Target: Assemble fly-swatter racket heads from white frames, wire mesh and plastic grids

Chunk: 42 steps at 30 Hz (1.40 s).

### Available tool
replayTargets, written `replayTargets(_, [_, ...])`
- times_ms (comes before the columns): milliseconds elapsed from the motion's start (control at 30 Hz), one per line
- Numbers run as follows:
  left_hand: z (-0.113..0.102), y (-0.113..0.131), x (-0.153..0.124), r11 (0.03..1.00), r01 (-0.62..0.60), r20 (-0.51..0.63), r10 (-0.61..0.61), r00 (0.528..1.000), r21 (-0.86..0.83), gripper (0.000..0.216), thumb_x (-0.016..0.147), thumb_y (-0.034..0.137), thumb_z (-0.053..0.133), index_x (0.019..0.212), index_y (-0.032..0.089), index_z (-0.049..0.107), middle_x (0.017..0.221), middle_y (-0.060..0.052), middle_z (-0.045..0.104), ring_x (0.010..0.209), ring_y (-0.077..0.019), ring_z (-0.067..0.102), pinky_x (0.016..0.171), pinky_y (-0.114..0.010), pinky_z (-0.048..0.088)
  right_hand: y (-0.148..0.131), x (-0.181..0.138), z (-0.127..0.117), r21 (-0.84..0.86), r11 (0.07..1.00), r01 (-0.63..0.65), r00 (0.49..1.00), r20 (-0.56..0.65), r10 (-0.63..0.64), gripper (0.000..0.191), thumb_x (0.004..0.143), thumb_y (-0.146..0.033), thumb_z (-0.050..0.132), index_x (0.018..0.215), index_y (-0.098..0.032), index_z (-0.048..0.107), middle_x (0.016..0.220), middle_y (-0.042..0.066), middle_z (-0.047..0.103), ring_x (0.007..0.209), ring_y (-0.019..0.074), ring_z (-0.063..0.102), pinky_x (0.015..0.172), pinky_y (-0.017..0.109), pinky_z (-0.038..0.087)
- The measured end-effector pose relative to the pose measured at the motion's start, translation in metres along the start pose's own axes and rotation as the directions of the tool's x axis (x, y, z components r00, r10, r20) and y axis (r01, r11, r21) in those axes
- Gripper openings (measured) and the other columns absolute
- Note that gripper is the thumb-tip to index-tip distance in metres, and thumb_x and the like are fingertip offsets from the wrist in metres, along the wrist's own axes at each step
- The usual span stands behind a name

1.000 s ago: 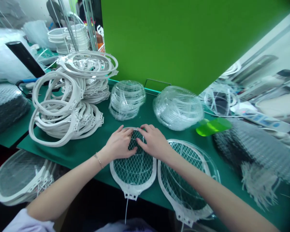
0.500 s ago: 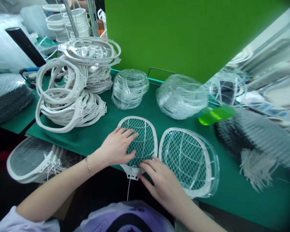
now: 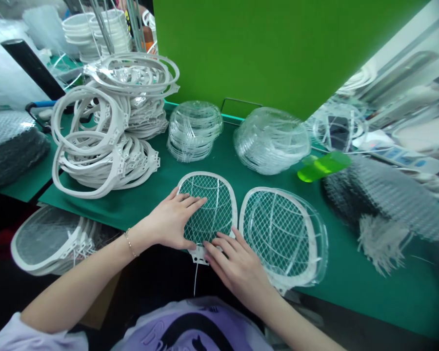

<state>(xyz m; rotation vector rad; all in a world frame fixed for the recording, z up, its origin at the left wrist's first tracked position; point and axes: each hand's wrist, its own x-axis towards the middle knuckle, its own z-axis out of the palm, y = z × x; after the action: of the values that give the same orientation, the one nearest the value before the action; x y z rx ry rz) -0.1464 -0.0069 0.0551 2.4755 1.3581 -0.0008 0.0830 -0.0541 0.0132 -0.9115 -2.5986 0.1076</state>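
A white oval racket frame point(image 3: 235, 204) with metal mesh lies at the table's front edge, a thin white wire hanging from its neck. My left hand point(image 3: 173, 217) rests with fingers spread over its left side, on the rim and mesh. Fingers apart, my right hand point(image 3: 237, 265) touches the mesh and rim at the lower right, close to the neck. Just right of it lies a second meshed racket frame point(image 3: 243, 214), with clear curved plastic pieces showing beneath and beyond its rim.
White racket frames point(image 3: 113, 131) are heaped at left. Two stacks of clear plastic rings, a left stack point(image 3: 194, 131) and a right stack point(image 3: 272, 141), stand before a green panel point(image 3: 278, 48). A bright green plastic piece point(image 3: 324, 166) and mesh sheets point(image 3: 388, 195) lie at right. Finished-looking meshed frames point(image 3: 47, 239) sit lower left.
My left hand has slid slightly down and left along the frame, its thumb now near the neck. My right hand's fingers have spread over the lower mesh. The view has shifted slightly.
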Motion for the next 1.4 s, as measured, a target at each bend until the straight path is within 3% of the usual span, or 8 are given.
replayTargets(433, [-0.006,0.002,0.005,0.999,0.039,0.061,-0.038,0.997,-0.022,0.110,0.066,0.056,0.080,0.155,0.019,0.028,0.144,-0.014,0.053,0.133,-0.0371,0.046,0.120,-0.062,0.011,-0.006,-0.001,0.001,0.059,0.994,-0.090,0.996,0.015,0.089,0.018,0.096,-0.019,0.052,0.107,-0.021,0.067,0.100,0.006,0.073,0.107,0.0244,0.067,0.113,0.051,0.038])
replayTargets(700, [-0.014,0.017,0.014,0.990,0.139,0.177,-0.134,0.975,-0.018,0.117,0.062,0.045,0.087,0.156,0.021,0.022,0.148,-0.019,0.047,0.134,-0.0437,0.042,0.104,-0.086,0.007,0.001,0.011,-0.011,0.158,0.972,-0.173,0.974,0.173,0.146,0.013,0.095,-0.020,0.056,0.095,-0.025,0.068,0.093,0.002,0.070,0.096,0.0213,0.065,0.111,0.056,0.033])
replayTargets(833, [-0.017,0.026,0.021,0.988,0.152,0.206,-0.155,0.966,0.031,0.117,0.062,0.043,0.088,0.156,0.020,0.023,0.146,-0.021,0.048,0.128,-0.0458,0.046,0.100,-0.088,0.012,0.011,0.032,-0.011,0.217,0.929,-0.299,0.918,0.330,0.218,0.008,0.085,-0.023,0.072,0.081,-0.024,0.066,0.086,0.001,0.067,0.090,0.0220,0.061,0.091,0.046,0.043])
replayTargets(1000, [-0.017,0.022,0.017,0.983,0.180,0.261,-0.184,0.948,0.038,0.113,0.066,0.040,0.086,0.157,0.025,0.022,0.154,-0.020,0.039,0.138,-0.0467,0.037,0.102,-0.087,0.014,0.014,0.042,-0.016,0.256,0.889,-0.380,0.892,0.354,0.279,0.023,0.080,-0.027,0.078,0.098,-0.023,0.063,0.096,0.002,0.067,0.096,0.0240,0.061,0.082,0.041,0.042])
replayTargets(1100, [-0.020,0.015,0.008,0.989,0.145,0.235,-0.140,0.962,-0.003,0.117,0.069,0.045,0.084,0.158,0.026,0.010,0.156,-0.019,0.038,0.141,-0.0447,0.035,0.104,-0.085,0.014,0.051,0.018,-0.032,0.319,0.810,-0.493,0.869,0.139,0.474,0.041,0.084,-0.045,0.072,0.118,-0.025,0.061,0.104,0.005,0.067,0.095,0.0236,0.062,0.085,0.040,0.046])
replayTargets(1233, [-0.030,0.028,0.020,0.999,0.026,-0.051,-0.027,0.998,-0.019,0.089,0.086,0.055,0.065,0.157,0.027,0.019,0.158,-0.014,0.037,0.144,-0.0364,0.035,0.117,-0.066,0.021,0.145,-0.030,-0.049,0.172,0.660,-0.731,0.624,-0.219,0.750,0.048,0.086,-0.053,0.062,0.118,-0.017,0.064,0.114,0.015,0.065,0.104,0.0308,0.059,0.095,0.048,0.045])
replayTargets(1300, [-0.032,0.048,0.041,0.995,-0.103,-0.148,0.103,0.984,0.005,0.064,0.096,0.051,0.051,0.152,0.024,0.035,0.154,-0.012,0.043,0.143,-0.0308,0.039,0.119,-0.055,0.027,0.185,-0.047,-0.050,0.121,0.617,-0.778,0.597,-0.164,0.785,0.043,0.085,-0.045,0.060,0.114,-0.013,0.068,0.115,0.019,0.065,0.111,0.0344,0.057,0.100,0.052,0.042])
replayTargets(1400, [-0.025,0.079,0.086,0.973,-0.227,-0.103,0.231,0.967,0.048,0.049,0.100,0.043,0.048,0.143,0.020,0.049,0.153,-0.012,0.046,0.144,-0.0308,0.039,0.119,-0.054,0.028,0.219,-0.054,-0.048,0.177,0.592,-0.786,0.598,-0.024,0.801,0.030,0.084,-0.035,0.056,0.098,-0.014,0.073,0.103,0.016,0.069,0.103,0.0312,0.062,0.098,0.049,0.045])
